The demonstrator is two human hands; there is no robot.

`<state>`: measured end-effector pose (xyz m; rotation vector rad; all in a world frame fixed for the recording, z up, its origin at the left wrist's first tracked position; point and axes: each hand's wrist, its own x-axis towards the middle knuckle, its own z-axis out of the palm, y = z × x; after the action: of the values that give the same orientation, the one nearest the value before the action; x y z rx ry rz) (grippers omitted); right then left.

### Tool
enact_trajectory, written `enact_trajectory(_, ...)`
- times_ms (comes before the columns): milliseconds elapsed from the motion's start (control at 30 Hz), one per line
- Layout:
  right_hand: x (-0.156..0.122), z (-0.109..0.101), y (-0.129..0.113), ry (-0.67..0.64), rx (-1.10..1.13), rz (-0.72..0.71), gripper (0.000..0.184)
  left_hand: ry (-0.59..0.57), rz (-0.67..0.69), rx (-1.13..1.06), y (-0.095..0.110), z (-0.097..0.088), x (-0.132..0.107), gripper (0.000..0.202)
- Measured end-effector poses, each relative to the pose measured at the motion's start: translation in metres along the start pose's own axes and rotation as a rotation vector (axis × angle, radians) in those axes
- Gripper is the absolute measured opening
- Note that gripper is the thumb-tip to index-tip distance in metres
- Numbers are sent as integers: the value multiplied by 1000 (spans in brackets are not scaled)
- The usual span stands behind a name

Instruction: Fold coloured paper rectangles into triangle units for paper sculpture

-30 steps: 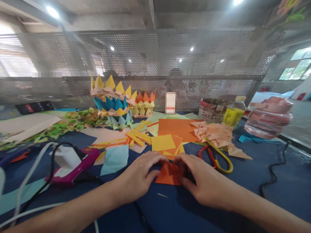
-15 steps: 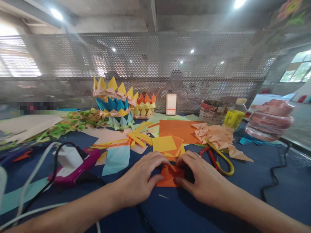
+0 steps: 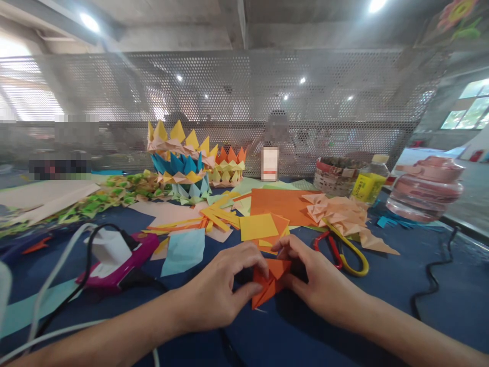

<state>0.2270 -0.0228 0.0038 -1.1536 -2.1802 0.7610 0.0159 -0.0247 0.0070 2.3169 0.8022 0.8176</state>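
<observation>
A folded orange paper piece [image 3: 272,281] is pinched between both hands just above the blue table [image 3: 401,285]. My left hand [image 3: 221,285] grips its left side with thumb and fingers closed. My right hand [image 3: 321,283] closes on its right side, fingers curled over the top corner. Behind them lie loose yellow and orange paper squares [image 3: 263,227]. Scissors with red and yellow handles [image 3: 346,252] lie just right of my right hand.
Stacked paper crowns [image 3: 183,163] stand at the back before a perforated metal screen. Peach folded pieces [image 3: 344,214], a pink device with cables [image 3: 122,255], a light blue sheet [image 3: 183,250], a woven basket [image 3: 336,173], a yellow-labelled bottle [image 3: 369,181] and a pink jar [image 3: 424,188] surround the hands.
The orange paper lay flat under both hands; now it is lifted off the table and folded narrower, tilted between the fingers.
</observation>
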Motion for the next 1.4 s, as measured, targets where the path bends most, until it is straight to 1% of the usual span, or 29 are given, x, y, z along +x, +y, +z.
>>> enact_trajectory(100, 0, 0, -1, -4, 119, -3, 36, -62, 79, -11, 7, -4, -5, 18)
enact_trajectory(133, 0, 1, -1, -15, 152, -3, 35, -79, 107, 0, 8, -5, -7, 24)
enact_trajectory(167, 0, 0, -3, -29, 184, -1, 33, -84, 135, 18, 9, -5, -9, 34)
enact_trajectory(233, 0, 0, -5, -57, 244, -4, 31, -57, 181, 76, 9, -5, -13, 55)
enact_trajectory(300, -1, -1, -7, -97, 300, -5, 30, -16, 219, 152, 6, -4, -14, 65)
enact_trajectory(367, -1, -1, -8, -143, 335, -3, 31, 18, 251, 216, 2, -3, -14, 63)
enact_trajectory(433, -2, -1, -7, -174, 353, -10, 33, 27, 294, 270, -1, -2, -11, 57)
enact_trajectory(500, -3, 0, -5, -188, 367, -13, 35, 15, 385, 323, -3, -2, -8, 47)
enact_trajectory(567, -4, 2, -4, -197, 360, -10, 36, -8, 503, 376, -4, -3, -5, 34)
enact_trajectory(633, -4, 3, -3, -168, 319, -26, 34, -5, 575, 415, -5, -4, -3, 24)
enact_trajectory(733, -3, 1, -4, -15, 165, -91, 30, 62, 555, 490, -8, -4, -5, 25)
enact_trajectory(800, -3, -2, -7, 91, 38, -137, 25, 106, 501, 571, -11, -3, -9, 28)
enact_trajectory(833, -3, -4, -8, 114, -13, -161, 21, 114, 467, 619, -12, -1, -11, 29)
enact_trajectory(900, -3, -5, -12, 102, -84, -209, 10, 120, 397, 701, -14, 2, -14, 29)
enact_trajectory(933, -4, -5, -13, 75, -112, -232, 8, 119, 365, 723, -14, 4, -14, 29)
enact_trajectory(1033, -5, -3, -14, 32, -223, -301, 18, 111, 302, 715, -12, 9, -15, 28)
enact_trajectory(1067, -5, -1, -12, 27, -261, -323, 18, 104, 286, 702, -12, 11, -15, 27)
enact_trajectory(1133, -4, 2, -8, 14, -320, -365, 13, 89, 266, 676, -10, 14, -16, 25)
enact_trajectory(1200, -4, 5, -3, -4, -354, -398, 5, 99, 250, 657, -9, 16, -17, 25)
enact_trajectory(1300, -4, 8, 1, -10, -388, -432, 11, 154, 251, 659, -8, 17, -20, 27)
enact_trajectory(1400, -4, 10, 2, 2, -419, -457, 17, 183, 313, 645, -8, 18, -22, 26)
